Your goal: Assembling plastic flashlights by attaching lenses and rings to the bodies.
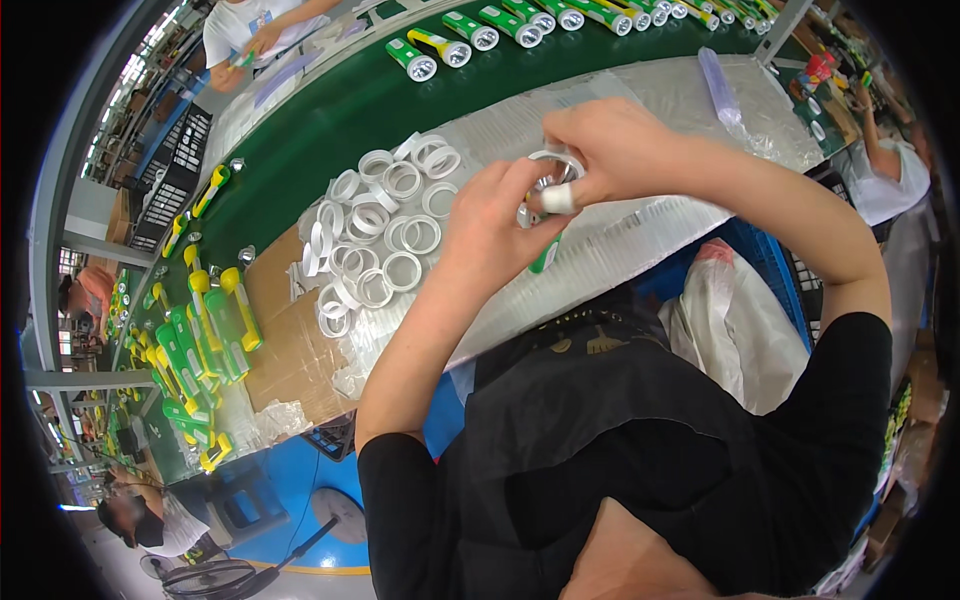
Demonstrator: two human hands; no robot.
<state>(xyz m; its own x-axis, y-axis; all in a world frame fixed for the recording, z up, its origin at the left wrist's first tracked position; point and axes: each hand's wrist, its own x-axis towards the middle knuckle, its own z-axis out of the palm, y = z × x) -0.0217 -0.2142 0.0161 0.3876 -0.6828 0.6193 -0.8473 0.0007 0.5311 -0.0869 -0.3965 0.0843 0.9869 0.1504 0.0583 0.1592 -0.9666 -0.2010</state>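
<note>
My left hand (490,220) is curled round a torch (545,256), its green body poking out below my fingers. My right hand (615,145) is bent over the head end, fingers pinched in at the round rim; a white wrap (557,198) covers one digit there. Both grips partly hide the torch, so can't tell if its ring is seated. Torch is above the plastic-covered bench (610,235), in front of me. Loose white rings (372,218) heaped just left of my left hand. Cardboard (290,365) beside the heap, green and yellow torches (180,345) piled further left. More torches (520,28) lined up across the green belt (330,130). Pale sack (735,320) below the bench, right side.
</note>
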